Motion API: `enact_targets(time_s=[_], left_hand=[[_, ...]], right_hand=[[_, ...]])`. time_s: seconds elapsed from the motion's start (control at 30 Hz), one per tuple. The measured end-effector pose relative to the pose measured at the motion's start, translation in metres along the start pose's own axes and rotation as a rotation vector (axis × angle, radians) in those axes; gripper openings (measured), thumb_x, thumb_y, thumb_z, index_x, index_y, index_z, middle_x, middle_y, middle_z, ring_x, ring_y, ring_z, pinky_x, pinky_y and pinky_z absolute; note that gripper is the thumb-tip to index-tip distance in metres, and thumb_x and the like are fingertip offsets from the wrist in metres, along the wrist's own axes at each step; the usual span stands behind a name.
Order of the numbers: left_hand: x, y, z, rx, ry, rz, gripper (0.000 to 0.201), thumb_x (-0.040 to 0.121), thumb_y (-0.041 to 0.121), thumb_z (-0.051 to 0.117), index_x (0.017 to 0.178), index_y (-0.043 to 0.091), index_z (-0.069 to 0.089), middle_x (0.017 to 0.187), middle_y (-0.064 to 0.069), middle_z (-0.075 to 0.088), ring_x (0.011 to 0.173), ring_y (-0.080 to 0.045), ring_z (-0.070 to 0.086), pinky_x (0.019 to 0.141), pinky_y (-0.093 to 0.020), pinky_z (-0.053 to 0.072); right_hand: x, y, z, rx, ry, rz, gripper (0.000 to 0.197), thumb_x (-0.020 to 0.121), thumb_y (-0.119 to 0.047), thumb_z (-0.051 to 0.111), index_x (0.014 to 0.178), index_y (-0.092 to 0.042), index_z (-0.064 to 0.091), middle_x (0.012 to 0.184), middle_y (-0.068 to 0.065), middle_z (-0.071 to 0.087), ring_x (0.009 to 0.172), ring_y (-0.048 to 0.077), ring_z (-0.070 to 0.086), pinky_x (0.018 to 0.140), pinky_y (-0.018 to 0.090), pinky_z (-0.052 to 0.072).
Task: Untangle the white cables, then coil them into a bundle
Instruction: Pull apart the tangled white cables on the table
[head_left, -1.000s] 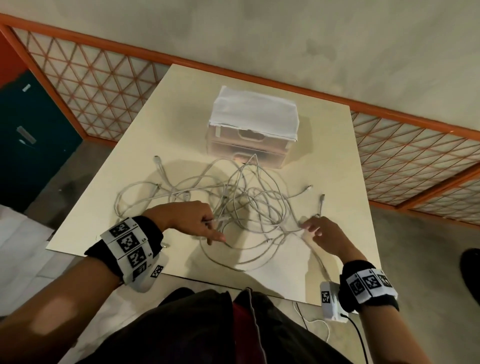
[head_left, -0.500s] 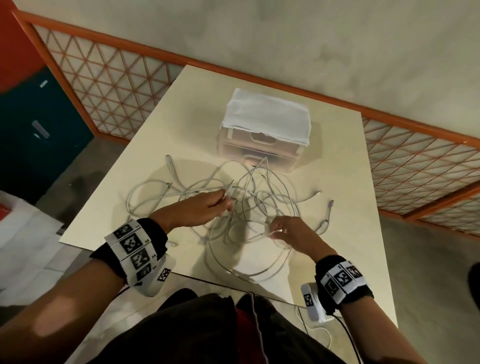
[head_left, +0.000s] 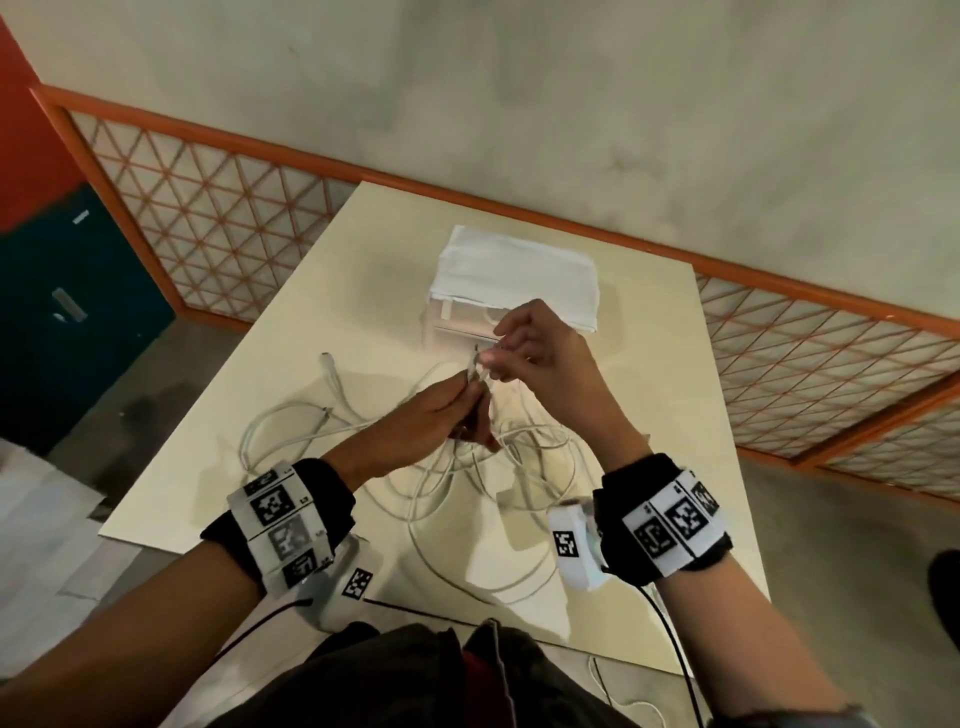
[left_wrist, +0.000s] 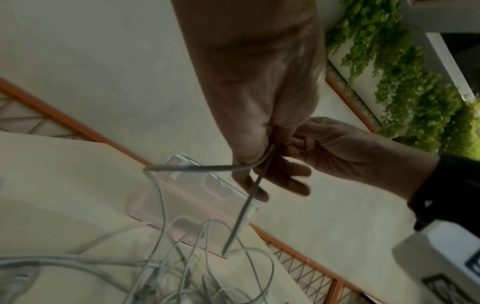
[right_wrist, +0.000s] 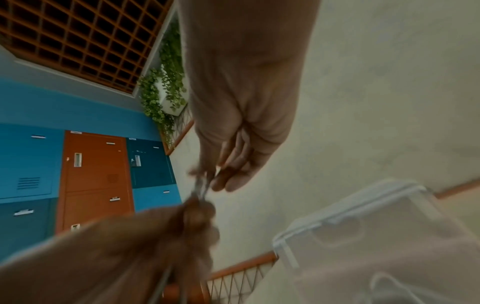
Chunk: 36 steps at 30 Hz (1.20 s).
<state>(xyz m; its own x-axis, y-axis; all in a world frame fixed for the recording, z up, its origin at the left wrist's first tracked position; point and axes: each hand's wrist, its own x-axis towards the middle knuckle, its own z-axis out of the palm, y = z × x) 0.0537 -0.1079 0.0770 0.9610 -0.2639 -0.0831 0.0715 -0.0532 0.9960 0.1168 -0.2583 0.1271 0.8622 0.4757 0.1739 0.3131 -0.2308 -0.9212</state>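
- Fingers (head_left: 470, 387) of the left hand (head_left: 426, 421) pinch a strand of the white cables (head_left: 467, 467); the right hand (head_left: 535, 353) pinches the same strand just beside them, above the worktop (head_left: 291, 364).
- Remaining cables lie tangled in loose loops on the worktop below both hands.
- Behind the tangle stands a clear plastic box (left_wrist: 207, 185) with a white cloth (head_left: 514, 275) on top.

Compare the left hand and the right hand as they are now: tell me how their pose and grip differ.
The left hand sits lower and nearer the person, just above the tangle of white cables; the right hand is raised higher, in front of the clear box. The left hand grips strands that run down into the pile; the right hand pinches a cable at its fingertips with the other fingers spread. Both hold cable and meet at one spot above the table.
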Motion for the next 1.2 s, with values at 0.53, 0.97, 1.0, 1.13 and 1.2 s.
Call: enact_targets(time_s=[0.53,0.97,1.0,1.13,1.2], left_hand=[[0.003,0.045,-0.008,-0.411,0.088,0.105,0.032,0.102,0.027,0.022,0.079,0.013,0.039,0.055,0.008,0.033,0.048,-0.006,0.032,0.056,-0.02,0.044],[-0.002,0.045,-0.031,-0.233,0.224,0.23,0.028,0.098,0.033,0.029,0.078,0.017,0.041,0.055,0.013,0.029,0.046,-0.005,0.02,0.043,-0.018,0.02],[-0.004,0.046,-0.035,-0.204,0.258,0.225,0.029,0.099,0.032,0.029,0.077,0.018,0.041,0.055,0.013,0.028,0.046,-0.005,0.019,0.042,-0.018,0.019],[-0.012,0.039,-0.047,0.172,0.384,0.193,0.025,0.091,0.038,0.056,0.074,0.023,0.046,0.06,0.002,0.029,0.051,-0.01,0.027,0.047,-0.02,0.025],[-0.011,0.028,-0.043,0.42,0.312,0.132,0.028,0.074,0.044,0.075,0.08,0.026,0.054,0.058,-0.001,0.033,0.054,-0.013,0.029,0.051,-0.022,0.024]], right_hand=[[-0.02,0.044,0.046,-0.174,-0.482,0.232,0.027,0.071,-0.036,0.081,0.086,-0.032,0.058,0.086,-0.001,0.055,0.075,0.008,0.051,0.074,0.016,0.044],[-0.019,0.092,0.006,-0.481,-0.294,0.011,0.026,0.087,-0.03,0.057,0.081,-0.006,0.066,0.085,0.011,0.06,0.081,0.027,0.06,0.077,0.04,0.048],[-0.021,0.102,-0.005,-0.468,-0.269,0.062,0.025,0.089,-0.028,0.058,0.079,-0.006,0.066,0.081,0.006,0.06,0.077,0.022,0.06,0.075,0.037,0.047],[-0.024,0.101,-0.038,-0.353,-0.195,0.205,0.03,0.094,-0.021,0.055,0.069,-0.009,0.064,0.065,-0.002,0.064,0.06,-0.001,0.057,0.066,0.023,0.043],[-0.02,0.081,-0.037,-0.309,-0.235,0.218,0.035,0.096,-0.021,0.053,0.064,-0.005,0.057,0.058,0.007,0.063,0.055,0.001,0.055,0.063,0.021,0.043]])
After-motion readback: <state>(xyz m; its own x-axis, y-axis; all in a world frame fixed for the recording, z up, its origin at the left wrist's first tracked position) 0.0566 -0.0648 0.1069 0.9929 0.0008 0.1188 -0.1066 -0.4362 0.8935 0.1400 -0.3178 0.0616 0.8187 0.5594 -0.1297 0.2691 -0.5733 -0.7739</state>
